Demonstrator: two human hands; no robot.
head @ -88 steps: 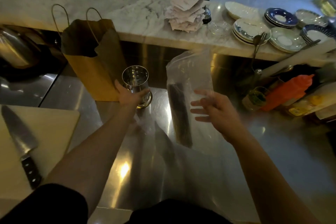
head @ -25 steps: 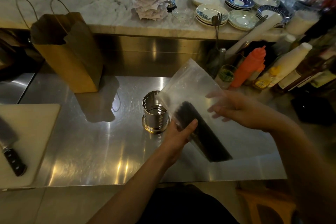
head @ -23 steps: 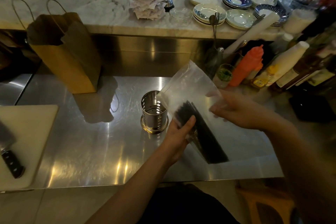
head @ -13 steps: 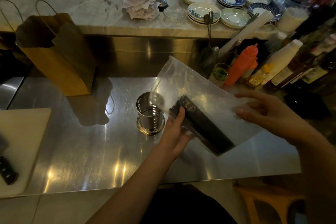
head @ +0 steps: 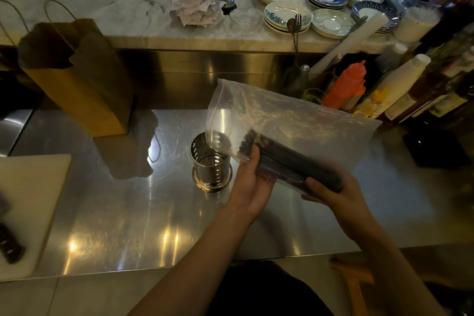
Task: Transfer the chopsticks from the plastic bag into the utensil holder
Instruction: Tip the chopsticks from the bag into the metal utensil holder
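Chopsticks (head: 287,159), a dark bundle, lie slanted inside the clear plastic bag (head: 295,120), held in the air just right of the utensil holder (head: 210,164), which stands upright on the steel counter (head: 128,213). Left hand (head: 252,182) wraps bag + sticks near the bundle's far-left ends; right hand (head: 333,192) clasps the near-right ends thru the film. Bag's open edge seems to face left, over the holder's rim.

Handling, my guess: sticks stiff, light singly, some heft as a bundle; smooth, so prob. slide fast once tilted. Bag is thin, floppy, slick — no support by itself, so grip the sticks thru it, not the loose film. Holder looks light, could tip if struck.

Writing: bottle labels (head: 400,108) at right and paper slips (head: 195,0) on the far marble ledge (head: 102,7) — too small/dim to read. No brand legible.
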